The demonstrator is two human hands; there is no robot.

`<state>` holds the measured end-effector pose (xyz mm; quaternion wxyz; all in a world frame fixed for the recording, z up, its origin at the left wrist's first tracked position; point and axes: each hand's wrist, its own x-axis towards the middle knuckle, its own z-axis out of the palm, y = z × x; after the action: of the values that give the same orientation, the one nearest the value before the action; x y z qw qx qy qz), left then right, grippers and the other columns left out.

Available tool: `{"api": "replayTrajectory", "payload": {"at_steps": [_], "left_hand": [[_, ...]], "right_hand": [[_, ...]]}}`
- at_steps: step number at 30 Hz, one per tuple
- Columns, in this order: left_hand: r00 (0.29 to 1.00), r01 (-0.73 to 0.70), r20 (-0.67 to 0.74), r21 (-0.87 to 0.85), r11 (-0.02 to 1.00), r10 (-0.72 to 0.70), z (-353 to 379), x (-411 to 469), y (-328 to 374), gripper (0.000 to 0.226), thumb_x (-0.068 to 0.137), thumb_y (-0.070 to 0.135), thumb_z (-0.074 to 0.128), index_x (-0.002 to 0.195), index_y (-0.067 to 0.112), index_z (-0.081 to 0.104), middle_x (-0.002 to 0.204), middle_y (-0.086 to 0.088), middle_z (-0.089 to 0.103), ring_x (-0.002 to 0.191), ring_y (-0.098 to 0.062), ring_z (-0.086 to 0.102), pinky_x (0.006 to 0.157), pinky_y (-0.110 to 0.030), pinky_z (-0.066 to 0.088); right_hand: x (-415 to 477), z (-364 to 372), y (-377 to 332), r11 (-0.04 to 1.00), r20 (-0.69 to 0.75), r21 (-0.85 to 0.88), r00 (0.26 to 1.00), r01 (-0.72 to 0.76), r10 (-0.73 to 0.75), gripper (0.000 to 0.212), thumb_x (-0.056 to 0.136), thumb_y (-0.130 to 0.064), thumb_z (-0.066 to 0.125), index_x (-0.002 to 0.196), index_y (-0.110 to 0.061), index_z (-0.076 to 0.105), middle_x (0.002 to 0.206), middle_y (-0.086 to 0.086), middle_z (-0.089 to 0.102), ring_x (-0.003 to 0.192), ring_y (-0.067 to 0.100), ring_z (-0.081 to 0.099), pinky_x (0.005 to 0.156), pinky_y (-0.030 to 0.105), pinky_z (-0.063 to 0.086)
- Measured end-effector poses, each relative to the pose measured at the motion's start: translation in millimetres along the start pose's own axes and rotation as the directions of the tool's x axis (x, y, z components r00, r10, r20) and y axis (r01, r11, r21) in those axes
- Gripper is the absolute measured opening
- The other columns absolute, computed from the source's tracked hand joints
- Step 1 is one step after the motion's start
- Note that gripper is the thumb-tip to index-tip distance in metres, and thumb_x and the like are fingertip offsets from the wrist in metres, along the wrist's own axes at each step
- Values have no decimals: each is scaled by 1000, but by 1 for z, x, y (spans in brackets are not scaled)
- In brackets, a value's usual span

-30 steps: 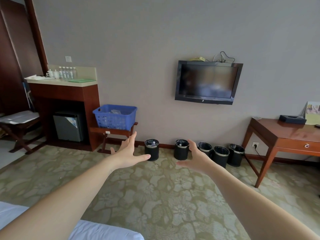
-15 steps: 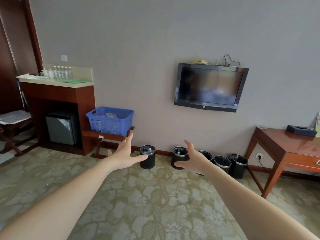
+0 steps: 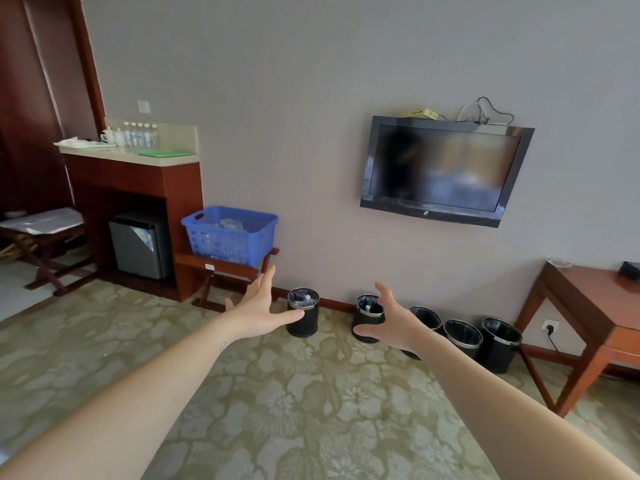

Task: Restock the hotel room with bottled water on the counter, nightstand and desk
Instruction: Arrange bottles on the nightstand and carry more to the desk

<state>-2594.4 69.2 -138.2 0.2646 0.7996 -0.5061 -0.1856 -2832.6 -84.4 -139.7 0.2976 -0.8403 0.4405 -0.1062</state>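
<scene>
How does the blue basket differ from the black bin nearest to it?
The blue basket is rectangular with mesh walls; the black bin is round and solid-sided. The basket sits raised on a wooden rack; the bin stands on the carpet. Both are open-topped.

View from where you stand. Ahead of you, a plain grey wall (image 3: 311, 81) carries a dark flat television (image 3: 443, 168). To your left, a wooden counter (image 3: 117, 174) with a pale top stands over a small grey fridge (image 3: 136, 244), next to dark wood panelling (image 3: 34, 98) and a folding luggage rack (image 3: 41, 223). Five black bins (image 3: 500, 344) line the skirting. To your right stands a reddish wooden desk (image 3: 588, 292). The floor is floral green carpet (image 3: 277, 410). The light is soft and even.
</scene>
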Motion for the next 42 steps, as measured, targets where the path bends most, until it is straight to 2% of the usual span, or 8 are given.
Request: {"api": "replayTrajectory", "payload": {"at_steps": [5,11,16,22,29,33,37,42], "left_hand": [[999,38,-17,-10,999,-38,-2,7,-12,113,80,73,59,151,39,-21,165,4,-15,153,-19,-7,118,-59,-8],[997,68,-37,-53,996,-70,-16,22,-35,112,80,72,60,153,38,-18,166,4,-11,153,-19,-4,120,-59,-1],[996,63,-60,-124,990,-71,-27,49,-55,111,83,64,64,155,33,-15,166,2,-9,153,-22,-3,122,-54,5],[992,98,-64,-177,979,-111,-53,95,-96,114,81,68,63,156,32,-14,166,5,-11,153,-24,-4,122,-52,13],[984,147,-81,-152,977,-160,-93,143,-138,114,76,78,58,155,38,-13,165,5,-11,150,-35,-14,122,-55,0],[984,123,-116,-120,985,-137,-111,160,-158,107,82,72,58,156,33,-9,166,3,-6,153,-23,-5,122,-51,-4],[978,132,-139,-166,977,-156,-124,170,-176,105,84,67,60,157,31,-6,166,6,-2,153,-21,5,123,-53,5],[976,135,-142,-191,972,-163,-130,187,-193,106,83,65,62,157,32,-6,166,5,-2,153,-19,6,122,-53,10]], "right_hand": [[20,10,-4,999,30,-5,999,42,-42,108,81,-44,75,155,-32,-3,158,6,29,137,29,39,90,28,39],[55,25,-18,997,51,0,996,75,-75,107,81,-41,76,154,-31,-2,154,12,33,131,27,47,84,28,42],[97,34,-34,996,45,5,995,84,-85,108,79,-42,77,154,-31,1,152,12,37,137,30,38,101,36,39],[156,50,-62,992,61,40,990,122,-124,109,78,-43,78,154,-32,1,154,7,35,137,29,39,96,31,38],[218,70,-103,987,85,72,985,144,-150,110,78,-44,78,154,-33,0,155,9,32,138,31,38,106,39,38],[243,84,-124,982,96,91,980,164,-172,110,78,-42,78,154,-31,-1,156,9,31,139,30,36,110,41,36],[265,97,-140,979,108,96,976,182,-192,110,78,-41,78,154,-32,-1,149,12,40,134,30,42,107,40,39],[291,107,-147,972,114,123,970,199,-213,111,78,-39,79,155,-30,0,157,10,27,144,28,29,113,43,33]]}}
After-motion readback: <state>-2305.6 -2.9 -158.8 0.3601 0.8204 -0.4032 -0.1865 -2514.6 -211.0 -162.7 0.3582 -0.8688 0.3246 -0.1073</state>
